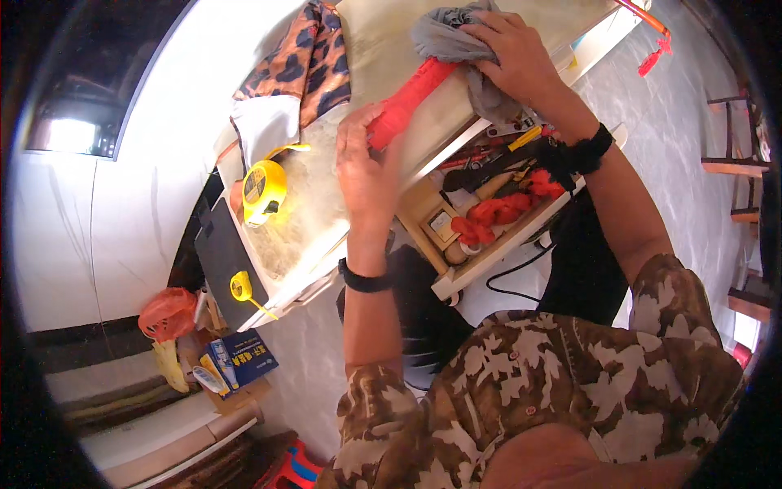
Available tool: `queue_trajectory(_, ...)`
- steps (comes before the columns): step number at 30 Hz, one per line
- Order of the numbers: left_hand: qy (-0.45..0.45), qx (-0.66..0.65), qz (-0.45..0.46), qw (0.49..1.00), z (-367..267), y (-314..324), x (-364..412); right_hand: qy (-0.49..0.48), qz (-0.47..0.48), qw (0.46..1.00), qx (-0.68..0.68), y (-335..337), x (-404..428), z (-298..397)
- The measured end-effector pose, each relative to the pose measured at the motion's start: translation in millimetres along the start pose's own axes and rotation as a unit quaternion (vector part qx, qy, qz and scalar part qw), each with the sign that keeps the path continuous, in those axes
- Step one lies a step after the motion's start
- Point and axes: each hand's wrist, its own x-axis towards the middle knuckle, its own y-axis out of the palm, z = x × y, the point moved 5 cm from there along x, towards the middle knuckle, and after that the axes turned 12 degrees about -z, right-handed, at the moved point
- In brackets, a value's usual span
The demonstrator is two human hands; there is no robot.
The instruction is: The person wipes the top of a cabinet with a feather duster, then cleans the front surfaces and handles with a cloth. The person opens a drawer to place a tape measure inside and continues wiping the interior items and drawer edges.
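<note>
My left hand point(366, 159) grips the near end of a red elongated bundle point(412, 101), which looks like rolled fabric or plastic. At its far end, my right hand point(516, 55) holds a crumpled grey cloth point(443, 36) against the bundle. Part of this cloth hangs over the table's edge, above an open drawer point(440, 281). Left of my left hand, a yellow tape measure point(264, 189) stands on the pale stone-patterned tabletop point(317, 208). Behind it lies a leopard-print cloth point(299, 67) with a white part. What the bundle contains is hidden.
The drawer holds red crumpled plastic point(498, 214), a yellow-handled tool point(525, 139) and other tools. A black cable point(516, 269) runs below. A blue box point(247, 360) and a red mesh bag point(168, 315) sit lower left. A red tassel point(654, 58) hangs at upper right.
</note>
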Motion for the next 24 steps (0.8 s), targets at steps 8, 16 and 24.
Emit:
queue_trajectory(8, -0.06, -0.044, 0.006, 0.997, 5, -5, 0, -0.048, 0.046, 0.996, 0.057, -14, 0, 55)
queue_trajectory(16, 0.004, 0.005, -0.011, 1.0, 1, -4, 0, -0.074, 0.089, 0.98, 0.165, -16, -4, 78)
queue_trajectory(24, -0.026, -0.045, 0.002, 0.999, -3, 0, 0, -0.032, 0.028, 0.998, 0.035, -3, 3, 11)
